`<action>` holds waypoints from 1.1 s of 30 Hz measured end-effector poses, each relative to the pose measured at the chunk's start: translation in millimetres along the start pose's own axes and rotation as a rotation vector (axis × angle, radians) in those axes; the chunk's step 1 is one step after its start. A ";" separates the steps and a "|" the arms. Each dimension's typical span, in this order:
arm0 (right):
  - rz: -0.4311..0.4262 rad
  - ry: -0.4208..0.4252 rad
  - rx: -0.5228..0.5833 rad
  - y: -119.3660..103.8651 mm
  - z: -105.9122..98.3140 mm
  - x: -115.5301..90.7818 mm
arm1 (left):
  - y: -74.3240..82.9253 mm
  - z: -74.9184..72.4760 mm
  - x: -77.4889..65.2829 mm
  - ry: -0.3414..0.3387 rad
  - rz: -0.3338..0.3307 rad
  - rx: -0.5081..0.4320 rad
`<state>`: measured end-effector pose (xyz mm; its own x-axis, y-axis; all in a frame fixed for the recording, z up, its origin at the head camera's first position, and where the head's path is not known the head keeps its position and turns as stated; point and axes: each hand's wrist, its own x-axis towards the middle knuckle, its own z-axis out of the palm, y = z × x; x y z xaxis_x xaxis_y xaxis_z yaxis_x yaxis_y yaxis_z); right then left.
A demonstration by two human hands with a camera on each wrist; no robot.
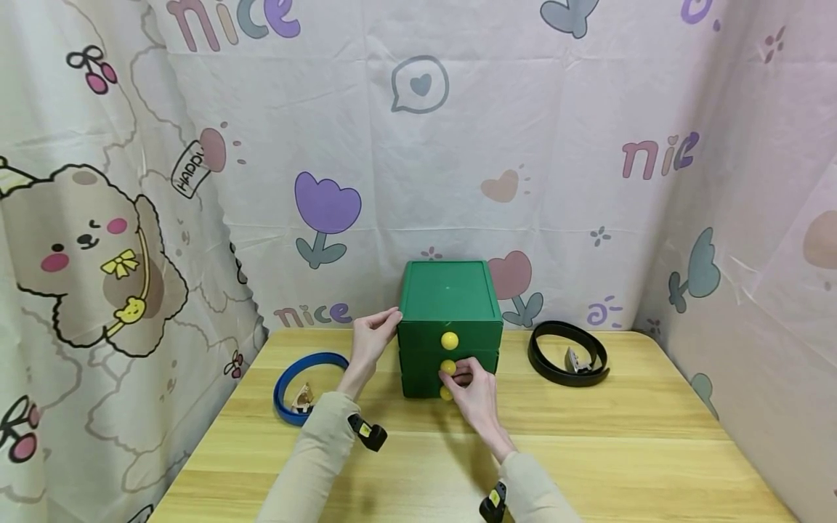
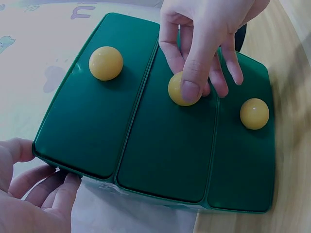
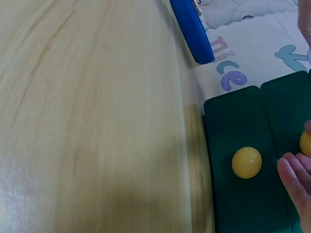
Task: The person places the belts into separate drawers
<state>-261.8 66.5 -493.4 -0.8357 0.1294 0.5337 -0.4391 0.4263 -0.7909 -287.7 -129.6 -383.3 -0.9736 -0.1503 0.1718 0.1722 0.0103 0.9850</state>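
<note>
A small green drawer cabinet (image 1: 451, 290) with three stacked drawers stands on the table, each drawer front bearing a round yellow knob. My right hand (image 1: 476, 396) pinches the middle knob (image 2: 181, 90) between thumb and fingers. In the head view that hand partly covers the bottom knob (image 3: 247, 162), while the top knob (image 1: 449, 341) shows fully. All three drawer fronts look flush in the left wrist view. At the cabinet's upper left front corner, my left hand (image 1: 374, 340) grips the edge, its thumb and fingers on either side of the corner.
Left of the cabinet lies a coiled blue belt (image 1: 282, 385) with a gold-coloured buckle, close behind my left forearm. A coiled black belt (image 1: 543, 367) with a silver buckle lies to the right. Behind the wooden table (image 1: 621, 450) hangs a printed white curtain (image 1: 418, 160).
</note>
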 end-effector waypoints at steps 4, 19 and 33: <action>0.009 -0.007 0.009 -1.0 -1.2 -0.6 | 0.5 0.3 -0.1 -0.002 -0.001 0.001; -0.031 0.010 0.007 -1.6 -3.0 -5.4 | 0.0 0.2 -0.5 0.001 0.000 0.008; -0.012 -0.007 -0.010 -6.3 -7.5 -11.5 | -2.1 -0.4 1.0 -0.003 0.006 0.012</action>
<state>-246.9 69.0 -492.2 -0.8327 0.1175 0.5412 -0.4462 0.4365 -0.7813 -289.0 -130.1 -385.2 -0.9730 -0.1469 0.1782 0.1767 0.0228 0.9840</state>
